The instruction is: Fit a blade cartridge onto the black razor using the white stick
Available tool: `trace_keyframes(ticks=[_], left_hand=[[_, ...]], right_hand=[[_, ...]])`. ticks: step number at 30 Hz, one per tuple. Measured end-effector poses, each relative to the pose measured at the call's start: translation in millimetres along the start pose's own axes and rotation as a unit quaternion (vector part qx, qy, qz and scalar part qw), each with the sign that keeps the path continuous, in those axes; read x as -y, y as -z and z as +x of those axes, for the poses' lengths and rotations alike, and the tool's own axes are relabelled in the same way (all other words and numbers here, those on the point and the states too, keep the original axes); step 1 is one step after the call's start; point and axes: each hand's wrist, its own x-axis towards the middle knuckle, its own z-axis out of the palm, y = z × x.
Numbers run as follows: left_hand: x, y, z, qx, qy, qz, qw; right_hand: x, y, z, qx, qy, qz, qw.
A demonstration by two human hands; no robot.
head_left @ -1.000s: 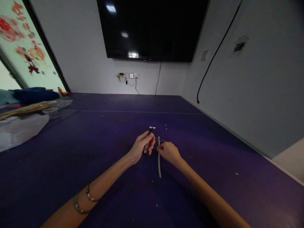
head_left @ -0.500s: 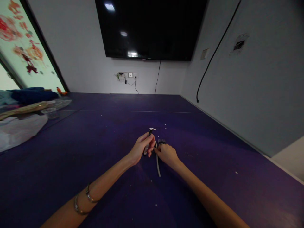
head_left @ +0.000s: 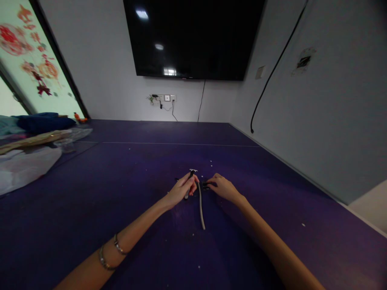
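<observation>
My left hand [head_left: 183,187] is closed around a slim dark-handled tool [head_left: 191,174] with a silver T-shaped head, shaped like a razor or trimmer. The head points up and away from me. Just to the right, my right hand [head_left: 223,187] pinches a small dark piece [head_left: 206,186] at its right end, low over the purple surface; its kind is too small to make out. Between the hands a pale grey cord-like strip [head_left: 201,209] runs toward me, its far end beside my left fingers.
The purple surface [head_left: 136,225] carries scattered white specks. Folded cloths [head_left: 42,123] and a plastic bag [head_left: 27,167] lie at the left. A large television [head_left: 193,40] hangs above wall sockets [head_left: 166,98]. A black cable [head_left: 270,76] dangles along the right wall.
My right hand has shifted right, away from the pale strip and my left hand, and now pinches the dark piece from its right side. The left hand still grips the T-headed tool.
</observation>
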Motion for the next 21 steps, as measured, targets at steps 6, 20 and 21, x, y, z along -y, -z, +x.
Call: trace_keyframes(ticks=[6,20,21], left_hand=[[8.3,0.4,0.6,0.012,-0.004,0.011,1.0],[10.2,-0.7,0.0,0.017,-0.002,0.011,1.0],[10.7,-0.7,0.1,0.014,-0.003,0.009,1.0]], right_hand=[[0.7,-2.9,-0.8,0.008,0.005,0.01,1.0],[5.1,-2.9,-1.2,-0.058,-0.01,0.023,0.998],[3.8,-3.2,0.1,-0.066,-0.006,0.038,0.997]])
